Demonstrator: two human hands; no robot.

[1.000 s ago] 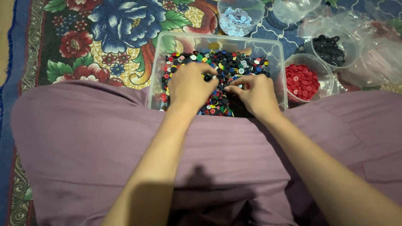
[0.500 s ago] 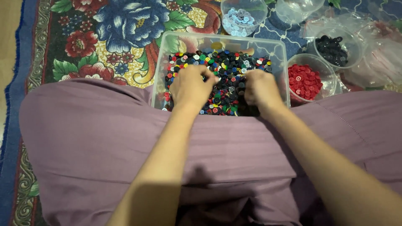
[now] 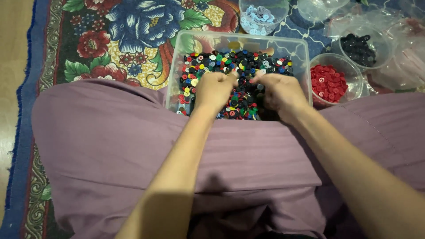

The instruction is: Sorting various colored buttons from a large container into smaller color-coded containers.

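Resting both curled hands, left hand [image 3: 215, 90] and right hand [image 3: 280, 92], on mixed buttons [image 3: 241, 66] lying directly beneath in the clear tub [image 3: 239, 40]; we cannot tell whether either grips any

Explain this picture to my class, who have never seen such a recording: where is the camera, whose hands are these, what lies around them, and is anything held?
The camera sits on a person's head and looks down over a lap in purple cloth. The left hand and right hand rest in a clear tub of mixed coloured buttons on a flowered rug. Beside it stand bowls of red buttons, black buttons and pale blue buttons. Both hands are curled among the buttons; whether either grip holds one cannot be seen.
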